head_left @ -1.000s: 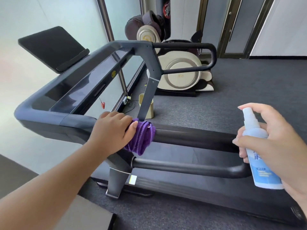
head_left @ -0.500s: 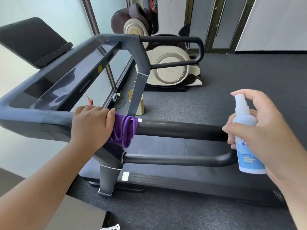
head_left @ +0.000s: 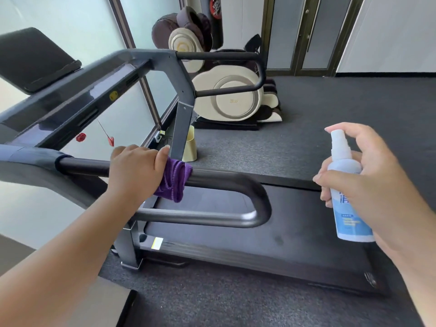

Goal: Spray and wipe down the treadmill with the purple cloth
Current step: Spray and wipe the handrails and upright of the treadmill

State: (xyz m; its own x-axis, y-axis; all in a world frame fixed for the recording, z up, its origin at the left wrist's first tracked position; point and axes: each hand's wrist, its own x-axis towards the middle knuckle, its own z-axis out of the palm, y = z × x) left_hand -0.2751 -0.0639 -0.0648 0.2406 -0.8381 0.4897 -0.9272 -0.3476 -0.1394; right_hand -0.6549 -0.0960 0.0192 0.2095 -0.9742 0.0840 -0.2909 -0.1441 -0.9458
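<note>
Left fingers (head_left: pixel 162 159) curled over the top of the near rail (head_left: pixel 224 179), clamped on the cloth (head_left: pixel 173 182); the purple cloth is bunched round the rail under the palm, its loose end hanging below the bar on the right of the left hand (head_left: pixel 135 172); the forearm runs down to the lower left corner. Over on the other side, the right fingers (head_left: pixel 326 182) wrap the body of the spray bottle (head_left: pixel 348 192), forefinger arched over the white nozzle, tip just above it; whether it presses the nozzle, I cannot tell; the right hand (head_left: pixel 377 185) holds the bottle upright in the air, off the rail's curved end, above the belt (head_left: pixel 295 223); the nozzle faces left toward the rail. The rail loops round in a U, its lower bar running back to the near post; it belongs to the treadmill (head_left: pixel 236 253), which stands on dark grey carpet (head_left: pixel 330 119). The console (head_left: pixel 70 100) rises at left with a black screen (head_left: pixel 33 57) above it and a red clip (head_left: pixel 80 137) hanging beneath; the far rail (head_left: pixel 236 55) makes the same loop at the back. Behind that sits a cream and brown massage chair (head_left: pixel 226 95); a small yellow bin (head_left: pixel 190 147) stands by the far post, next to the frosted glass wall; dark-framed doors (head_left: pixel 304 34) close off the back of the room.
</note>
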